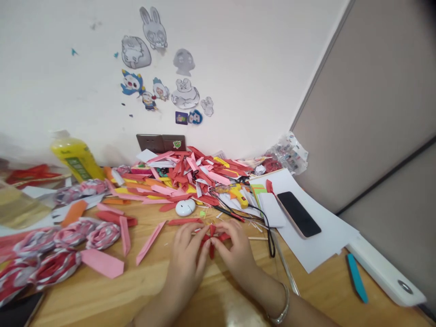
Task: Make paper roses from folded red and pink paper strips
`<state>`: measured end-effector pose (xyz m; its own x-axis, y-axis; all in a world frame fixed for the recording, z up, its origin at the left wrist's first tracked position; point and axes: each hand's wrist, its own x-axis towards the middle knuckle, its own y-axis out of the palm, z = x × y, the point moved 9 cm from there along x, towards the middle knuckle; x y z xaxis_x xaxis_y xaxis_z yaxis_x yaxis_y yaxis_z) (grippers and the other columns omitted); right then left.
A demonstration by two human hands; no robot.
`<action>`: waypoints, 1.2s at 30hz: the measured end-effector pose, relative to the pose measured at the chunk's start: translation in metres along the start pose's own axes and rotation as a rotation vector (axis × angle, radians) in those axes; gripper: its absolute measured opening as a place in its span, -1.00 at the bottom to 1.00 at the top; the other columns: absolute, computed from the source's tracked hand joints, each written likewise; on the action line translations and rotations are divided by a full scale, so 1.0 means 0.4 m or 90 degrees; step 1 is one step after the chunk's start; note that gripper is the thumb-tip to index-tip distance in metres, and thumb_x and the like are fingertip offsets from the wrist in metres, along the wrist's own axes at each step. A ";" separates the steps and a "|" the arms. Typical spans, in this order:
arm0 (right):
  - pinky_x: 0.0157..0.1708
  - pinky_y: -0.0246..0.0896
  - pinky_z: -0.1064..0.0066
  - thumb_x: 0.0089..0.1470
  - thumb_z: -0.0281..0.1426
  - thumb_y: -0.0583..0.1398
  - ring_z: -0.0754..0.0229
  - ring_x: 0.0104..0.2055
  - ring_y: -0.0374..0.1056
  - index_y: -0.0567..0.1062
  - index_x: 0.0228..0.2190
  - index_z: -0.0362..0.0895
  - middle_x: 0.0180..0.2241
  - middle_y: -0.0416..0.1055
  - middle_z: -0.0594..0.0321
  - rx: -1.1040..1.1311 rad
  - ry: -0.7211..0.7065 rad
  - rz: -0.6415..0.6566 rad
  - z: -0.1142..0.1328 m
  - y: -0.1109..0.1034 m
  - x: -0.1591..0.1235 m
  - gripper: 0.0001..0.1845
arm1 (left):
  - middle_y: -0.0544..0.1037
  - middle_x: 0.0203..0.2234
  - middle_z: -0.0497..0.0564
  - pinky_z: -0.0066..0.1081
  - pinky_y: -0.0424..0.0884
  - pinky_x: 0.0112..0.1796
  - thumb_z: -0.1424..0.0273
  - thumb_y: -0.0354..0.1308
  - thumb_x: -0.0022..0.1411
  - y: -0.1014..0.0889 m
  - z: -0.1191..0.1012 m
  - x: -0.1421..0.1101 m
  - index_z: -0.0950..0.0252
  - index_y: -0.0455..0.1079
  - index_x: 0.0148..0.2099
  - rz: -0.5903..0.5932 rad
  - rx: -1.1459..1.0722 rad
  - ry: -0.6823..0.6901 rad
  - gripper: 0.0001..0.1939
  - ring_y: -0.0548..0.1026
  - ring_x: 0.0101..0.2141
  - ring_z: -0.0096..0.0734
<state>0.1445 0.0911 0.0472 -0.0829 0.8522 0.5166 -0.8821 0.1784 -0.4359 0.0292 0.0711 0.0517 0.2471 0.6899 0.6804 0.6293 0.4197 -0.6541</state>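
Note:
Between my two hands is a small piece of folded red paper (213,230) with several pointed parts, held above the wooden table. My left hand (187,247) pinches its left side with thumb and fingers. On the other side, my right hand (235,247) grips it between thumb and forefinger. The fingers cover part of the folds. A red paper strip (184,221) lies just beyond my left fingertips, near a white earbud case (185,207). Farther back rises a heap of red, pink, orange and yellow folded strips (184,175).
A yellow glue gun (238,196) with a black cable lies behind my right hand. To the right are white sheets (306,254), a phone (299,214), a teal cutter (357,278) and a white device (388,268). Twisted fabric bundles (56,268) and a yellow bottle (77,156) stand left.

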 end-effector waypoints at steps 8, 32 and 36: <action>0.02 0.00 0.09 0.07 -0.45 0.11 0.17 -0.30 0.32 0.36 -0.31 -0.09 -0.37 0.44 0.25 -0.074 -0.134 0.040 0.043 0.004 -0.013 -0.91 | 0.44 -0.28 0.05 -0.27 0.35 -0.19 0.46 0.00 0.23 -0.005 0.013 -0.001 0.23 0.27 -0.15 -0.014 -0.112 -0.043 -0.87 0.38 -0.21 -0.27; -0.37 0.30 0.44 -0.08 -0.52 0.18 0.23 -0.35 0.41 0.42 -0.38 -0.11 -0.41 0.46 0.30 0.177 0.163 0.242 -0.022 0.035 0.006 -0.86 | 0.43 -0.45 -0.02 -0.39 0.37 -0.33 0.31 -0.01 0.20 0.052 0.067 -0.012 0.25 0.29 -0.33 0.117 -0.385 -0.287 -0.87 0.43 -0.38 -0.35; -0.45 0.25 0.46 -0.16 -0.53 0.23 0.27 -0.46 0.36 0.42 -0.42 -0.12 -0.46 0.43 0.35 0.130 0.212 0.245 -0.065 0.036 0.004 -0.84 | 0.39 -0.52 -0.08 -0.45 0.34 -0.43 0.28 0.07 0.13 0.088 0.087 -0.022 0.26 0.26 -0.40 0.153 -0.453 -0.368 -0.84 0.39 -0.47 -0.42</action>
<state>0.1438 0.1077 0.0227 -0.2949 0.9528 0.0728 -0.8924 -0.2474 -0.3775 0.0235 0.1004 0.0112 0.1457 0.9764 0.1596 0.9575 -0.0986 -0.2711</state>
